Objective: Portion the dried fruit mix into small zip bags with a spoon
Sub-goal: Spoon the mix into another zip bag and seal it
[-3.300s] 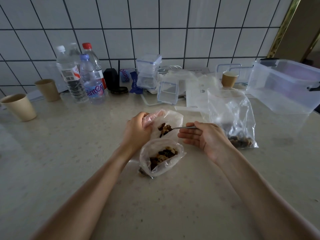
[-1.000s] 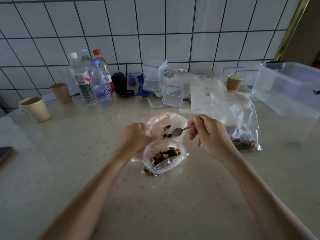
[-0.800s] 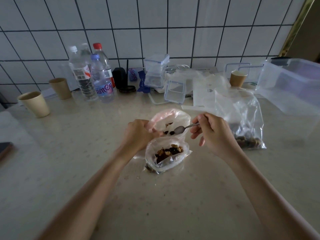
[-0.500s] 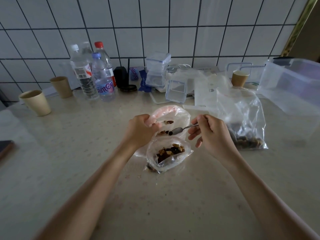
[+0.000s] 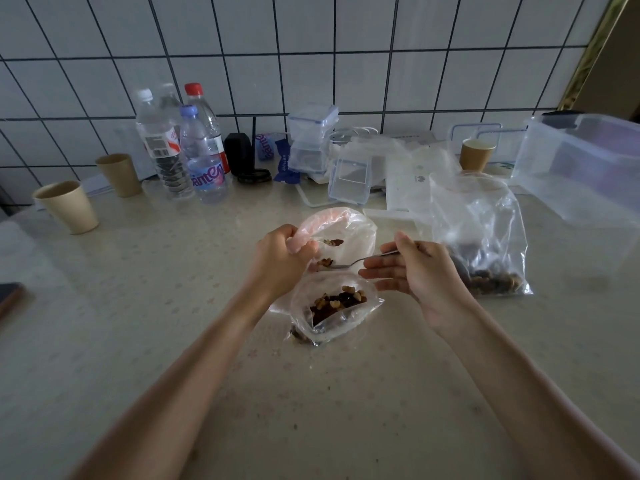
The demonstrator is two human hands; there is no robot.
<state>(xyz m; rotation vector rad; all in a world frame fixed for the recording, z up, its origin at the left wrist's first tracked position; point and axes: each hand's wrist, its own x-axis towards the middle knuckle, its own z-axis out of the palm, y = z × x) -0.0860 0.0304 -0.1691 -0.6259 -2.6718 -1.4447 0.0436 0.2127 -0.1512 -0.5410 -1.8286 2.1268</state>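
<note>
Head view is showing the left hand pinching a small zip bag open mid-counter while the right hand is holding a spoon inside; a slack rim could be spilling fruit.

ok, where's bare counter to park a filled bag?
Free: the near counter between the forearms, and the left stretch between the paper cups and the left hand. Crowded: the back row along the wall, bottles through the clear bin, and right of the right hand, where the large bag sits.
</note>
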